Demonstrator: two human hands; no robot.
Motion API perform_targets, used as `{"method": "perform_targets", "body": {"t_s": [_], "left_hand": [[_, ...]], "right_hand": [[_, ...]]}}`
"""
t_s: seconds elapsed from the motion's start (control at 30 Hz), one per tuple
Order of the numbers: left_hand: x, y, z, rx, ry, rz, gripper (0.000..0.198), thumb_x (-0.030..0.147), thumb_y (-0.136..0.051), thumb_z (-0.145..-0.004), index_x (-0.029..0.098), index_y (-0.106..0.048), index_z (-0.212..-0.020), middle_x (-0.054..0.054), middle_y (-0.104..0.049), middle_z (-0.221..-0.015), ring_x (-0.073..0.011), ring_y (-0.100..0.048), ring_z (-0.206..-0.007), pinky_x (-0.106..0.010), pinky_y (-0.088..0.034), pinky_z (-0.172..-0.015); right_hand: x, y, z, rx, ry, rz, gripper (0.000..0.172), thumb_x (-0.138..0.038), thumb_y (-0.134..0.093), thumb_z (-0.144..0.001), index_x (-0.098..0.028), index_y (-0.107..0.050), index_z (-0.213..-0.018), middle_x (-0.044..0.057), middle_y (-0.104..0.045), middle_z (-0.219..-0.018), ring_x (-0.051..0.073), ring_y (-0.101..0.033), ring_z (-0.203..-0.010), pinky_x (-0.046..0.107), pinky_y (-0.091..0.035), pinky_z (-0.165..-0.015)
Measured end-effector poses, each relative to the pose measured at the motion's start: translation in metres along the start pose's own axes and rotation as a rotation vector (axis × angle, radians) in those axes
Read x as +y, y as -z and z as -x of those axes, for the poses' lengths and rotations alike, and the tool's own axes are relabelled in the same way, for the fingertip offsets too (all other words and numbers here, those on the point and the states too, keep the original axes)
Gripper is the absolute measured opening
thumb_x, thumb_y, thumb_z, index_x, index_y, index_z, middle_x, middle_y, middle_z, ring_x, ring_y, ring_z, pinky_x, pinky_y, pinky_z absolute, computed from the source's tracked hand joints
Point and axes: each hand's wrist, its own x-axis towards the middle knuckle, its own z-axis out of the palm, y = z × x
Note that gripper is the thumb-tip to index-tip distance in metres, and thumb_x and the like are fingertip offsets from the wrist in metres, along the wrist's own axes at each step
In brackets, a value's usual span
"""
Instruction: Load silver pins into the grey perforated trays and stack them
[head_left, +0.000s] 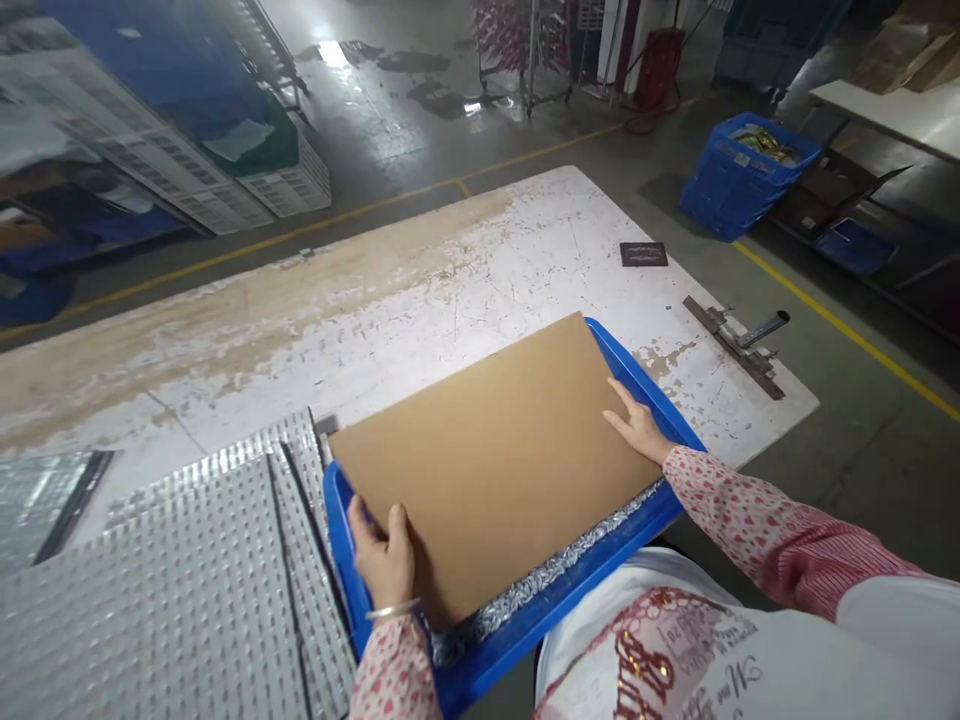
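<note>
A brown cardboard sheet [499,450] lies over a blue tray [517,640], covering most of its inside. Along the near side, a strip of small shiny silver pieces [566,565] shows between the sheet and the tray rim. My left hand [384,555], with a bracelet at the wrist, rests at the sheet's left edge, thumb and fingers apart. On the right edge of the sheet lies my right hand [637,425], its fingers spread and partly stretched out over the cardboard. Neither hand is closed round anything.
Silver dimpled sheets [187,570] are stacked left of the tray on the worn white table [480,270]. A dark rectangular block [643,254] and a metal bar with a handle [735,345] lie toward the right edge. A filled blue bin [739,180] stands on the floor beyond.
</note>
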Motion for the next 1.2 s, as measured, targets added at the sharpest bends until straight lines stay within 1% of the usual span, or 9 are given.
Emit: {"method": "perform_targets", "body": {"t_s": [0.17,0.23,0.47,0.53,0.63,0.77,0.87,1.03,1.2], "left_hand": [[0.018,0.0,0.0,0.095,0.003,-0.025,0.07,0.044,-0.058,-0.085,0.016,-0.04,-0.147,-0.016,-0.05,-0.144,-0.0302,-0.048,-0.132,-0.046,-0.036,-0.112],[0.023,0.0,0.0,0.052,0.051,-0.052,0.071,0.042,-0.059,-0.084,0.014,-0.04,-0.147,-0.018,-0.052,-0.141,-0.0321,-0.05,-0.13,-0.049,-0.038,-0.111],[0.019,0.0,0.007,0.012,0.086,-0.107,0.072,0.047,-0.056,-0.086,0.015,-0.038,-0.148,-0.017,-0.05,-0.144,-0.0325,-0.049,-0.131,-0.048,-0.038,-0.11],[0.021,0.001,0.007,-0.026,0.113,-0.126,0.071,0.047,-0.057,-0.085,0.014,-0.041,-0.146,-0.018,-0.051,-0.143,-0.0329,-0.049,-0.131,-0.048,-0.038,-0.111],[0.024,0.003,0.004,0.069,0.016,-0.077,0.07,0.046,-0.055,-0.087,0.018,-0.036,-0.149,-0.013,-0.051,-0.144,-0.0274,-0.051,-0.13,-0.042,-0.039,-0.111],[0.026,0.004,-0.001,-0.08,0.13,-0.163,0.071,0.044,-0.059,-0.084,0.015,-0.041,-0.145,-0.017,-0.054,-0.139,-0.0332,-0.054,-0.126,-0.048,-0.041,-0.108],[0.024,0.003,-0.003,0.023,0.052,-0.079,0.074,0.046,-0.057,-0.085,0.017,-0.034,-0.149,-0.016,-0.051,-0.143,-0.0321,-0.052,-0.128,-0.048,-0.04,-0.109],[0.028,0.005,0.001,-0.11,0.126,-0.015,0.067,0.044,-0.059,-0.081,0.017,-0.044,-0.14,-0.017,-0.056,-0.137,-0.0325,-0.053,-0.127,-0.047,-0.04,-0.109],[0.043,0.039,0.022,-0.143,0.029,0.319,0.073,0.053,-0.071,-0.071,0.02,-0.047,-0.132,-0.012,-0.064,-0.123,-0.0286,-0.062,-0.112,-0.044,-0.05,-0.101]], "right_hand": [[-0.003,-0.004,-0.003,-0.015,-0.049,-0.009,0.057,-0.038,-0.054,-0.09,-0.024,-0.048,-0.145,0.009,-0.067,-0.122,0.024,-0.069,-0.088,0.039,-0.056,-0.085],[-0.004,-0.006,-0.006,-0.028,-0.055,-0.008,0.057,-0.038,-0.054,-0.09,-0.025,-0.048,-0.145,0.009,-0.068,-0.121,0.023,-0.069,-0.085,0.04,-0.056,-0.084],[0.0,-0.006,-0.009,-0.034,-0.029,0.009,0.058,-0.037,-0.055,-0.09,-0.024,-0.046,-0.145,0.009,-0.058,-0.137,0.026,-0.058,-0.123,0.043,-0.045,-0.106],[0.0,-0.005,-0.009,-0.061,-0.075,0.024,0.058,-0.037,-0.056,-0.089,-0.024,-0.047,-0.145,0.01,-0.06,-0.135,0.027,-0.062,-0.116,0.043,-0.048,-0.102],[-0.001,-0.004,-0.011,-0.005,-0.065,0.027,0.056,-0.039,-0.053,-0.091,-0.024,-0.047,-0.145,0.01,-0.062,-0.132,0.026,-0.065,-0.111,0.042,-0.046,-0.104],[-0.002,-0.003,-0.016,-0.082,-0.117,0.019,0.059,-0.038,-0.056,-0.089,-0.024,-0.046,-0.145,0.01,-0.065,-0.128,0.025,-0.07,-0.092,0.044,-0.051,-0.097],[-0.003,-0.003,-0.017,-0.046,-0.114,-0.01,0.059,-0.039,-0.056,-0.089,-0.025,-0.045,-0.146,0.01,-0.064,-0.128,0.026,-0.07,-0.093,0.042,-0.054,-0.092],[-0.009,-0.001,-0.015,-0.045,-0.123,-0.069,0.062,-0.039,-0.062,-0.085,-0.022,-0.048,-0.143,0.012,-0.061,-0.131,0.03,-0.06,-0.118,0.048,-0.047,-0.103],[-0.014,0.032,-0.012,-0.073,-0.034,-0.441,0.062,-0.044,-0.067,-0.083,-0.022,-0.05,-0.139,0.011,-0.062,-0.13,0.026,-0.059,-0.12,0.046,-0.047,-0.103]]}}
